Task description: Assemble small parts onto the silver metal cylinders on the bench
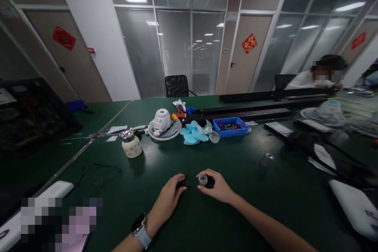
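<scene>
Low over the green table, my right hand (217, 189) has its thumb and fingers around a small grey metal cylinder (203, 180), with a round hole in its top end. To its left is my left hand (169, 197), thumb and fingers curved but apart; I see nothing clearly held, though a dark patch between the fingertips is hard to make out. A watch (141, 230) is on the left wrist. Farther right on the table stands a similar small metal cylinder (268, 159), apart from both hands.
Beyond my hands are a cream bottle (132, 146), a white fan head (163, 124), light blue fan blades (193, 133) and a blue tray (232, 127) of wires. Long black bars (245, 115) lie behind. A white device (356, 208) is at right; a person (307, 80) sits far right.
</scene>
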The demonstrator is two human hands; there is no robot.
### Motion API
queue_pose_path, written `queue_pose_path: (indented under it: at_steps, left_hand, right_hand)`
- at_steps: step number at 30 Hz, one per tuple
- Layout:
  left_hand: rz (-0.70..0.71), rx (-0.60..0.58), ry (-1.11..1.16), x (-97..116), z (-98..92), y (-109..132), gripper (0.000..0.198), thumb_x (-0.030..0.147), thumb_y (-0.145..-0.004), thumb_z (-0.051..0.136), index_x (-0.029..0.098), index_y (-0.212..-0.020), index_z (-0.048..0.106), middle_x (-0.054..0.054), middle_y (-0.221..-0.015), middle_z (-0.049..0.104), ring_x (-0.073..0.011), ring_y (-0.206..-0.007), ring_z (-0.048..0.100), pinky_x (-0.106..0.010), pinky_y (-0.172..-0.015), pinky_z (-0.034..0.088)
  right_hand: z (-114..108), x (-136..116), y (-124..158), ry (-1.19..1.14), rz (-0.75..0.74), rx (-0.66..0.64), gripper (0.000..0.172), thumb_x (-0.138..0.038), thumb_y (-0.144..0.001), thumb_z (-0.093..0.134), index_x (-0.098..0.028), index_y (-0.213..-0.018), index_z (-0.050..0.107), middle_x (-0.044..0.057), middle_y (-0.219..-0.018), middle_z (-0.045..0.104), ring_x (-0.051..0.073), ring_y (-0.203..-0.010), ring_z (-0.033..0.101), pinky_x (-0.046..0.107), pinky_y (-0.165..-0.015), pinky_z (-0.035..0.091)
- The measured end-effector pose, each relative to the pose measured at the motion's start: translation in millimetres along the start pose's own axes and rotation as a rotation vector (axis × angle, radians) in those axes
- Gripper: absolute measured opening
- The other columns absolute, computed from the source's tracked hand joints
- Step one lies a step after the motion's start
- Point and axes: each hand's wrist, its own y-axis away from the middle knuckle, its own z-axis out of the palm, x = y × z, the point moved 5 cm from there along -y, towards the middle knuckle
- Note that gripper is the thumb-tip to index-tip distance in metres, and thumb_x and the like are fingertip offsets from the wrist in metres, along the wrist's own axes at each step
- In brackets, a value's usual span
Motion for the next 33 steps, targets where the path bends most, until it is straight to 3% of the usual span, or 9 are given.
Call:
queue_pose_path:
  at_steps: [7, 17, 22, 28, 33]
  left_hand:
    - [0.009, -0.019, 0.061, -3.1, -2.5, -0.1, 0.035, 0.032, -0.089, 0.052, 0.023, -0.123, 0.046, -0.009, -0.116, 0.063, -0.0213, -0.109, 0.061, -0.044, -0.094, 0.051]
    - [0.049, 0.000, 0.042, 0.1, 8.6, 3.0, 0.039, 0.038, -0.086, 0.054, 0.021, -0.120, 0.046, -0.007, -0.113, 0.065, -0.0207, -0.107, 0.062, -0.041, -0.093, 0.049]
    - [-0.037, 0.009, 0.073, 1.7, 10.3, 3.7, 0.044, 0.043, -0.080, 0.061, 0.022, -0.116, 0.046, -0.006, -0.109, 0.068, -0.0226, -0.106, 0.063, -0.041, -0.092, 0.049]
    - [-0.103, 0.027, 0.096, 0.7, 12.1, -1.0, 0.045, 0.041, -0.076, 0.066, 0.023, -0.112, 0.047, -0.006, -0.106, 0.069, -0.0235, -0.104, 0.063, -0.045, -0.094, 0.047]
    - [-0.148, 0.004, 0.270, -4.7, 15.6, -6.3, 0.046, 0.034, -0.073, 0.069, 0.022, -0.112, 0.048, -0.007, -0.107, 0.067, -0.0215, -0.104, 0.063, -0.044, -0.094, 0.050]
  right_hand:
    - [4.6, -3.5, 1.3, 0.046, -0.032, 0.034, 0.029, -0.030, -0.073, 0.070, -0.019, -0.100, 0.068, 0.005, -0.098, 0.066, 0.019, -0.090, 0.062, 0.033, -0.084, 0.047]
    - [10.8, 14.0, 8.9, 0.035, -0.132, 0.043, 0.034, -0.035, -0.073, 0.069, -0.017, -0.102, 0.067, 0.005, -0.100, 0.068, 0.018, -0.093, 0.062, 0.032, -0.084, 0.047]
    - [8.1, 24.3, 17.3, -0.043, -0.062, 0.059, 0.038, -0.036, -0.070, 0.071, -0.017, -0.103, 0.066, 0.006, -0.099, 0.069, 0.019, -0.088, 0.064, 0.032, -0.081, 0.050]
    - [3.8, 26.8, 19.1, -0.046, -0.100, 0.038, 0.037, -0.037, -0.071, 0.070, -0.019, -0.103, 0.066, 0.006, -0.098, 0.069, 0.019, -0.088, 0.064, 0.035, -0.082, 0.050]
    - [1.0, 33.6, 13.4, -0.077, -0.064, 0.029, 0.042, -0.038, -0.065, 0.075, -0.017, -0.099, 0.061, 0.005, -0.096, 0.068, 0.018, -0.085, 0.063, 0.034, -0.080, 0.050]
